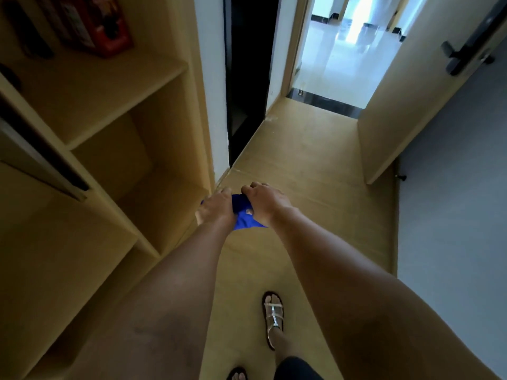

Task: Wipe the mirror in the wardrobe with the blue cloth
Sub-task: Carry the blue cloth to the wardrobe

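Head view has us looking down our two bare forearms at the blue cloth (244, 218), bunched between both hands out in front of us. Our left hand (216, 208) curls its fingers over the cloth's left edge, and our right hand (264, 202) pinches the right side, its thumb tucked into the folds; both are gripping, neither is slack. The cloth sags soft and crumpled below the fingers, a thin, limp fabric of saturated blue, with a small corner poking out left of the left knuckles. We judge this to be the preparing step: gathering or folding the cloth into a pad before any wiping. The mirror itself we cannot pick out; a narrow, grey panel edge (41, 171) well to the left of our fingers may belong to it, but that is unsure. Left of the fingers stands the wardrobe (129, 111), smooth pale-wood boards in boxy open compartments. Beyond the fingertips runs a matte tan floor (301, 165) toward an open door (406, 100). Next, we would need to turn left, find the glass and lay the cloth flat against it
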A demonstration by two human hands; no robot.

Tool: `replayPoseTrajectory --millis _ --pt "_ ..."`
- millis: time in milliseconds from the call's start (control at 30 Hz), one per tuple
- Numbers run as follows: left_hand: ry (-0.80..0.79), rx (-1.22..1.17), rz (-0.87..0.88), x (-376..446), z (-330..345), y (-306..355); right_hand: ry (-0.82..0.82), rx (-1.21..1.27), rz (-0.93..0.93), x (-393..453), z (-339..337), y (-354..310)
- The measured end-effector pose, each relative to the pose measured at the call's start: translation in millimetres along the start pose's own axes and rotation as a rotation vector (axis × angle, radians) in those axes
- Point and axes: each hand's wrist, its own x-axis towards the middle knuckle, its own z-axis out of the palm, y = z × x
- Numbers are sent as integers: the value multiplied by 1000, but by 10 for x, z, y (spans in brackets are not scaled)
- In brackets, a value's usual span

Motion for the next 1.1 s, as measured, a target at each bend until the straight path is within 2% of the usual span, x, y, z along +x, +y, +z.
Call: replayPoseTrajectory --millis 533,767,933,1100 --pt "176 -73 -385 1608 -799 60 40 -1 -446 1993 -900 195" --pt "315 -138 -476 1851 -1062 -365 90 -41 -628 2580 -1062 -218" --pt "451 -117 -508 2046 -1293 -768 166 -82 -694 2964 -1199 -661" --pt "510 -126 -552 2235 -1641 -1211 215 -104 -753 3290 -1357 -1115"
